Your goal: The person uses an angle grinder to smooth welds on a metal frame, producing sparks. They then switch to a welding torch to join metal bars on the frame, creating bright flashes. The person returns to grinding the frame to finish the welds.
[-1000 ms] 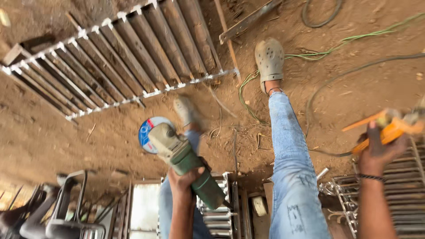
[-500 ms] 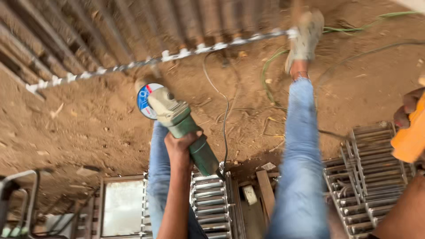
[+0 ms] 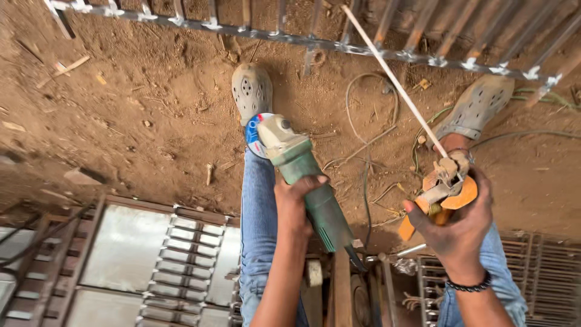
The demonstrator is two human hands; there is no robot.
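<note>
Two tools are up but no cutting or welding shows yet: the left hand grips a green angle grinder above the dirt floor, while the right hand clasps an orange electrode holder and its welding rod.

Matt green plastic grinder, orange plastic holder, rough dirt ground.
</note>
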